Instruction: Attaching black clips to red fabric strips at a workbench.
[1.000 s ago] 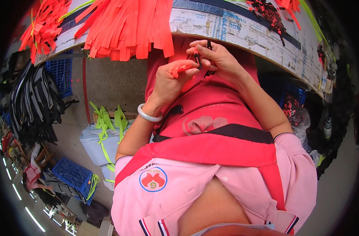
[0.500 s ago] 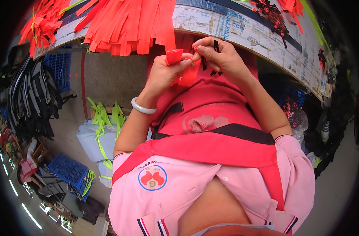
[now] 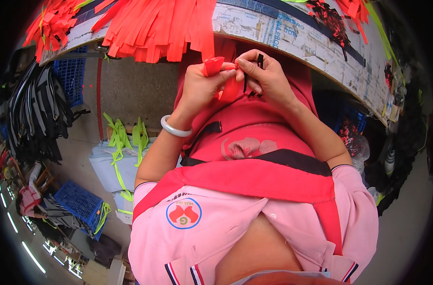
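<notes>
My left hand (image 3: 206, 81) is closed on a bright red-orange fabric strip (image 3: 213, 66), which loops above the fist and hangs below it. My right hand (image 3: 264, 75) pinches the strip's end at the fingertips, touching the left fingers. Several short black strips (image 3: 260, 61) are tucked in the right hand and poke out between its fingers. Just above my hands, a thick bunch of red-orange strips (image 3: 155, 33) hangs over the table's near edge.
The worn table (image 3: 321, 54) crosses the top. More red strips (image 3: 49, 28) lie at its far left; a red-and-black pile (image 3: 331, 21) sits at right. Black and grey straps (image 3: 38, 109) hang at left. Below them are a blue crate (image 3: 81, 202) and pale bundles tied with yellow-green ribbon (image 3: 119, 147).
The right fingertips have shifted slightly against the strip's end, and the loop above my left fist has become rounder. Both hands stay together at the same place.
</notes>
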A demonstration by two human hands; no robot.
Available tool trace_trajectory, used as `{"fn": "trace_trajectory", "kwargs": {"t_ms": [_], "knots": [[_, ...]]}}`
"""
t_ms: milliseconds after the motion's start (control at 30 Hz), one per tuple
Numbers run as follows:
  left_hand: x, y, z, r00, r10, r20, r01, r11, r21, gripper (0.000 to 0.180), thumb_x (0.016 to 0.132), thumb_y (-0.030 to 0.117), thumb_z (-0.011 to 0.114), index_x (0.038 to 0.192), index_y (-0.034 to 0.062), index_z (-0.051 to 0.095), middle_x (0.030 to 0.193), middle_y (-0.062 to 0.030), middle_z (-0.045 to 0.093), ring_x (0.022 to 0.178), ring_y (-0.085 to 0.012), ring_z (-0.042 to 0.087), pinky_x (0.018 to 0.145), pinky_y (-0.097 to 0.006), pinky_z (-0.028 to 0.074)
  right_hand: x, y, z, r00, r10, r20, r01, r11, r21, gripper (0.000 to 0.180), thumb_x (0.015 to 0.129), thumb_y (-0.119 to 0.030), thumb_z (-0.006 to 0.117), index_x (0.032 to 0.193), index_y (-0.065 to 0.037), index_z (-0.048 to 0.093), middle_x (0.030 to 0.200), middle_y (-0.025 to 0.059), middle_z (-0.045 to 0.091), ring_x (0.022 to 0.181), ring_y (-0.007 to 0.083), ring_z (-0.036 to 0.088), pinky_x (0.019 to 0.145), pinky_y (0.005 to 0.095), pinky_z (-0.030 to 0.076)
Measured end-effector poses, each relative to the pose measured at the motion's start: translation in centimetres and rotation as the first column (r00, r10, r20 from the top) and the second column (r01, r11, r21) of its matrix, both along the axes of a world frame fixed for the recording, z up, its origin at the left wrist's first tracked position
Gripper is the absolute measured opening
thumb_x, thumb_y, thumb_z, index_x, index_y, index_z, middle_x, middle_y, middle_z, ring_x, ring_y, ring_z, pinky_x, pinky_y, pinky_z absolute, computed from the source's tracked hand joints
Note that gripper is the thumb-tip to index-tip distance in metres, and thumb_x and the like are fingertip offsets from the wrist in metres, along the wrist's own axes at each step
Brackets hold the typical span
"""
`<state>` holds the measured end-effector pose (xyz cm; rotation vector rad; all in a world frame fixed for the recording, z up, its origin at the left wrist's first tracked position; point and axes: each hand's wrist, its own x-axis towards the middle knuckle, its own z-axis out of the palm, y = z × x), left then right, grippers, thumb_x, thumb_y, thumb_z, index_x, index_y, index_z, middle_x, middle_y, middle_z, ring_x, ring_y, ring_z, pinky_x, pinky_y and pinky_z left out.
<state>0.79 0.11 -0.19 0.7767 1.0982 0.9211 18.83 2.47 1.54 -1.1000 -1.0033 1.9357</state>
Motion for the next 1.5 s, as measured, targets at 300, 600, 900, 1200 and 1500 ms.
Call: {"fn": "trace_trajectory", "kwargs": {"t_ms": [300, 600, 900, 1200, 1500], "knots": [[0.3, -0.3, 0.1, 1.0, 0.009, -0.019, -0.006, 0.984, 0.177, 0.012, 0.088, 0.003, 0.063, 0.097, -0.0016, 0.07, 0.075, -0.0007, 0.066, 0.063, -0.002, 0.052, 0.054, -0.018, 0.041, -0.4, -0.3, 0.6, 0.999, 0.026, 0.047, -0.028, 0.999, 0.035, 0.02, 0.094, -0.02, 0.06, 0.096, -0.001, 0.055, 0.071, 0.0049, 0.063, 0.044, 0.0031, 0.043, 0.04, 0.0166, 0.033], [0.2, -0.3, 0.4, 1.0, -0.002, -0.031, 0.007, 0.988, 0.151, 0.018, 0.088, 0.01, 0.067, 0.101, -0.0019, 0.07, 0.073, 0.001, 0.063, 0.062, -0.0038, 0.053, 0.056, -0.019, 0.042, -0.1, -0.4, 0.2, 0.999, 0.041, 0.006, -0.04, 0.997, -0.071, 0.021, 0.094, -0.022, 0.061, 0.094, -0.003, 0.052, 0.071, 0.0035, 0.062, 0.044, 0.0033, 0.042, 0.04, 0.0168, 0.033], [-0.8, 0.4, 0.0, 0.999, -0.022, 0.048, 0.016, 0.992, 0.122, 0.018, 0.088, 0.01, 0.067, 0.101, -0.0019, 0.069, 0.074, -0.0023, 0.065, 0.058, -0.0067, 0.054, 0.054, -0.02, 0.042, 1.7, 1.3, 0.3, 0.931, 0.249, 0.268, -0.233, 0.968, -0.088, 0.024, 0.09, -0.023, 0.067, 0.102, -0.003, 0.067, 0.077, -0.0023, 0.063, 0.055, -0.0012, 0.042, 0.046, 0.0173, 0.031], [-2.0, 1.3, 1.4, 0.98, -0.073, 0.187, 0.071, 0.997, 0.014, 0.018, 0.091, 0.01, 0.062, 0.102, -0.0026, 0.065, 0.068, -0.0081, 0.064, 0.054, -0.0113, 0.059, 0.047, -0.022, 0.044, 0.5, 0.9, 1.8, 0.979, 0.104, 0.178, -0.13, 0.981, 0.144, 0.019, 0.093, -0.022, 0.063, 0.097, -0.004, 0.063, 0.067, -0.0043, 0.052, 0.05, 0.0004, 0.041, 0.044, 0.0176, 0.031], [-2.2, 1.5, 1.1, 0.972, -0.101, 0.211, 0.101, 0.995, 0.009, 0.02, 0.09, 0.012, 0.062, 0.103, -0.0028, 0.065, 0.069, -0.0077, 0.064, 0.053, -0.0108, 0.057, 0.046, -0.021, 0.043, 0.2, 0.4, 2.3, 0.968, 0.053, 0.247, -0.088, 0.987, 0.135, 0.017, 0.089, -0.017, 0.067, 0.097, -0.002, 0.066, 0.071, -0.0023, 0.057, 0.057, 0.0009, 0.048, 0.047, 0.0168, 0.037]]}}
